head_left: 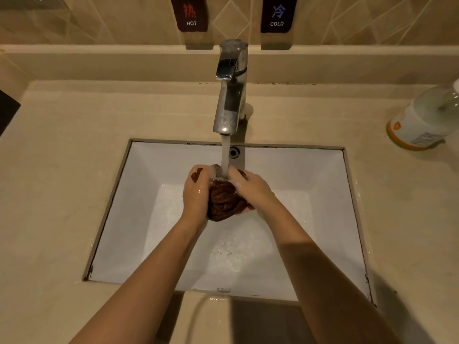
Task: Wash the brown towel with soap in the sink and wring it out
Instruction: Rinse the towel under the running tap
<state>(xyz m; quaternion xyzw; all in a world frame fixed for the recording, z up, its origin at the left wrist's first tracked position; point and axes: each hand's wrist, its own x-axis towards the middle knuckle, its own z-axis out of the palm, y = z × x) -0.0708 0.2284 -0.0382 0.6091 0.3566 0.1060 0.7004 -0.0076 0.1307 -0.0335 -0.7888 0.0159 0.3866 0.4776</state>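
Brown towel (223,201) is bunched up over the sink (327,184), right under the running tap (231,90). Both hands, left (196,192) and right (250,189), are curled tight round it. Soap bottle (422,120) sits far right on the bench (62,150).

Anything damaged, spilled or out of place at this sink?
Minor only: the sink rim's seam shows dark chipped spots at its near-left corner and near-right edge, and water drops dot the counter on the right.
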